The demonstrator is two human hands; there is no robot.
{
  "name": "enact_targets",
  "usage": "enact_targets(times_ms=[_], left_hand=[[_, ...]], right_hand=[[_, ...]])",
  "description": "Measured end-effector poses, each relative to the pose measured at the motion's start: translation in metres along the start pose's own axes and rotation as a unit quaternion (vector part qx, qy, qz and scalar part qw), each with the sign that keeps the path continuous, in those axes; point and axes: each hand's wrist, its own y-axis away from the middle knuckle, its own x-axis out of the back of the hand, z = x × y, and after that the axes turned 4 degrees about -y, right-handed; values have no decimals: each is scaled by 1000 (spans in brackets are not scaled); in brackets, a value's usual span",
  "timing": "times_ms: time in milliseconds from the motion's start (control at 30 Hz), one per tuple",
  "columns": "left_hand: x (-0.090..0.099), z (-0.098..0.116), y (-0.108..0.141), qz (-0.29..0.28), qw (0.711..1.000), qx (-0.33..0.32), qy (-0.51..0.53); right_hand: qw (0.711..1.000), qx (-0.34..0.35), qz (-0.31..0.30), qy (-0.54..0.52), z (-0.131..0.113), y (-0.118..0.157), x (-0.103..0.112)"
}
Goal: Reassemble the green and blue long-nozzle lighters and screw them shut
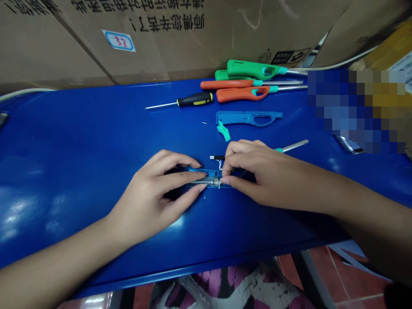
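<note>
A blue half casing of a long-nosed lighter [210, 172] lies on the table with a clear fuel tank [210, 182] in it. The fingers and thumb of my left hand [161, 186] grip the casing and tank at their left end. At the tank's right end, thumb and fingertips of my right hand [249, 169] pinch together by the small valve; what they hold is hidden. A dark igniter with white wires [216, 158] sticks out behind my right fingers. Past that hand a metal lighter tube [296, 146] reaches to the right.
Behind my hands lie the other blue casing half [233, 118], a turquoise trigger [224, 131] and a screwdriver [195, 100]. Farther back are orange lighters [236, 95] and green lighters [247, 68]. A cardboard box [167, 51] stands along the table's back edge.
</note>
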Motion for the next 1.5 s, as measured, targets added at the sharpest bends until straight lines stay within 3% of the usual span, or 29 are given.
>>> enact_targets(times_ms=[433, 667, 1500], left_hand=[[0, 1, 1, 0, 1000, 8, 25], [-3, -1, 5, 9, 997, 57, 45], [-5, 0, 1, 12, 998, 16, 65]], right_hand=[[1000, -22, 6, -2, -1, 0, -4], [999, -36, 1, -6, -3, 0, -2], [997, -72, 20, 3, -3, 5, -1]])
